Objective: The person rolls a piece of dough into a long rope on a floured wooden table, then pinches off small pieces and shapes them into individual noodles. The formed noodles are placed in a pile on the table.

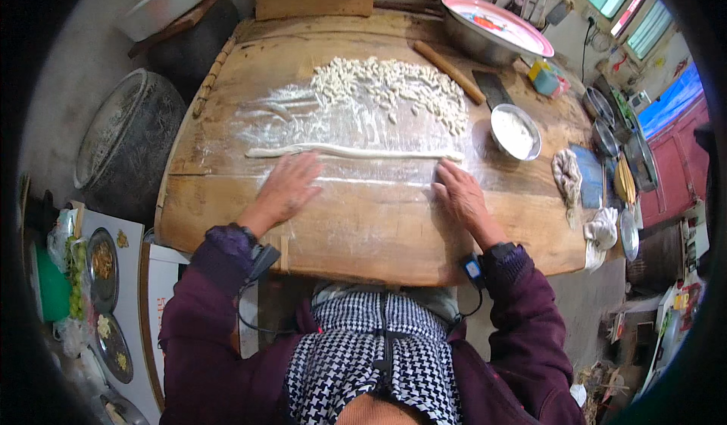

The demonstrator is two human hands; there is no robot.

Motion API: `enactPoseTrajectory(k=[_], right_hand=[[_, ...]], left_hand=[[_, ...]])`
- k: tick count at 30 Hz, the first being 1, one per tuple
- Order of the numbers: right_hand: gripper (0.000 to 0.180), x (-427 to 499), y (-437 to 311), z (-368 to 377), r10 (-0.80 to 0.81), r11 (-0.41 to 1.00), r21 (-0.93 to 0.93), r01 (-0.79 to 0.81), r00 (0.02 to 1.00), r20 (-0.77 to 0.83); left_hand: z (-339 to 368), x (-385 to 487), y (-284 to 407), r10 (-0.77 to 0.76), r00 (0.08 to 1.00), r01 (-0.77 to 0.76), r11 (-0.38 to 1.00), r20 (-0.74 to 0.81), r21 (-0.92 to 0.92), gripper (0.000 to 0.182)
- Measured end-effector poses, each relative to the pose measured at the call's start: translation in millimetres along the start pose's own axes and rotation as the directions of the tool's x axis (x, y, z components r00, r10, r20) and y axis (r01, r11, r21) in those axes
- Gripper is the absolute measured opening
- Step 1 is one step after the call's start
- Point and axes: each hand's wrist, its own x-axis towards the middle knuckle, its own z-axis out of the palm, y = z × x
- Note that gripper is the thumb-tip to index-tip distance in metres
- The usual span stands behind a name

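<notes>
A long, thin rope of dough [363, 152] lies sideways across the floured wooden board [375, 220]. My left hand [289, 189] is flat and palm down, its fingertips at the near edge of the rope towards its left end. Towards the right end, my right hand [463, 195] reaches forward with its fingertips at or just short of the rope. Neither hand grips anything. Beyond the rope, many small cut dough pieces [392, 84] are spread out, with streaks of white flour [295, 118] to their left.
Right of the pieces lie a wooden rolling pin [448, 71] and a dark flat blade [493, 88]. A metal bowl of flour [515, 132] stands nearer me. A large basin with a pink-rimmed tray [497, 24] occupies the back right. Crumpled cloths [567, 180] lie by the right edge.
</notes>
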Motion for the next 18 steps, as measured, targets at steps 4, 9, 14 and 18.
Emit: enactPoseTrajectory(k=[4,9,14,18], right_hand=[[0.049,18,21,-15,0.073,0.997,-0.018,-0.078,0.982,-0.175],[0.019,44,27,-11,-0.033,0.996,0.077,0.044,0.989,-0.144],[0.01,27,38,-16,0.04,0.974,0.226,-0.025,0.997,-0.062],[0.015,6,10,-13,0.023,0.998,0.068,-0.011,0.983,-0.18]], left_hand=[[0,8,-34,-0.081,0.979,0.08,0.997,-0.187,-0.012,0.042],[-8,30,-40,-0.227,0.958,0.213,0.973,-0.178,-0.093,0.031],[-24,3,-60,-0.358,0.933,0.337,0.895,-0.02,-0.291,0.018],[-28,-10,-38,-0.288,0.952,0.272,0.951,-0.1,-0.149,0.026]])
